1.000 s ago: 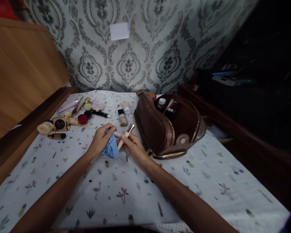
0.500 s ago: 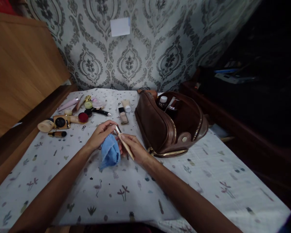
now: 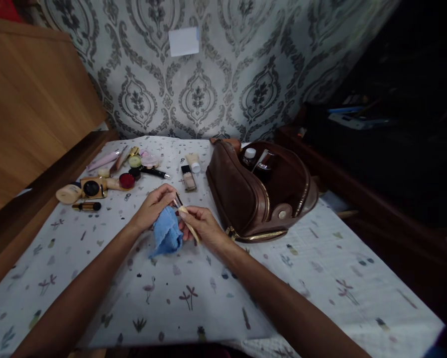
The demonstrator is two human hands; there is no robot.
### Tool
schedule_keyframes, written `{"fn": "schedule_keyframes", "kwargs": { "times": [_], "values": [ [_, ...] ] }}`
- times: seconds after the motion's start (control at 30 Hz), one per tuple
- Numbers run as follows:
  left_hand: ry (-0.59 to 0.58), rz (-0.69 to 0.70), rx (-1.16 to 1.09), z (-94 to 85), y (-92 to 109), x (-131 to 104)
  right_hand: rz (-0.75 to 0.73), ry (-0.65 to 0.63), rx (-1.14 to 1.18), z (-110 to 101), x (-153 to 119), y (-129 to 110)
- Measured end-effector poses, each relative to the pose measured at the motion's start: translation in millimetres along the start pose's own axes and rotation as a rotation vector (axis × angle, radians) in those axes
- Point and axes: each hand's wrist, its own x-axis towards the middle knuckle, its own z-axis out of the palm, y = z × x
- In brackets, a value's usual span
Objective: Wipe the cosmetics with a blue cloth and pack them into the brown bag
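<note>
My left hand (image 3: pixel 157 205) is closed on a crumpled light-blue cloth (image 3: pixel 167 233) that hangs below its fingers. Between thumb and fingers, my right hand (image 3: pixel 204 226) grips a slim makeup brush (image 3: pixel 178 203) with a pale handle and a shiny metal collar. The brush slants, its upper end by my left fingertips and its handle end pointing down toward me. My fingers partly hide the brush's tip. Just beyond the hands, a foundation bottle (image 3: pixel 188 180) with a black cap lies beside a cream-coloured tube (image 3: pixel 193 163) with a white cap.
A brown leather bag (image 3: pixel 234 191) stands unzipped on the right, with a white-capped bottle (image 3: pixel 250 154) inside. Several cosmetics lie at the left, among them a round red pot (image 3: pixel 127 181) and a black pen (image 3: pixel 155 172). A wooden panel (image 3: pixel 33 99) borders the left side.
The brush has moved slightly left and its handle end has come a little closer to the cloth. Both hands remain close together, with small shifts in the right fingers and the cloth.
</note>
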Motion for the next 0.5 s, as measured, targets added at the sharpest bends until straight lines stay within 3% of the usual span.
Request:
{"fn": "schedule_keyframes", "kwargs": {
  "times": [0.3, 0.5],
  "values": [
    [0.083, 0.049, 0.153, 4.7, 0.4, 1.3, -0.231, 0.185, -0.312, 1.4, -3.1, 2.0],
    [0.087, 0.069, 0.199, 2.0, -0.5, 0.5, -0.206, 0.249, -0.368, 0.7, -3.2, -1.7]
  ]
}}
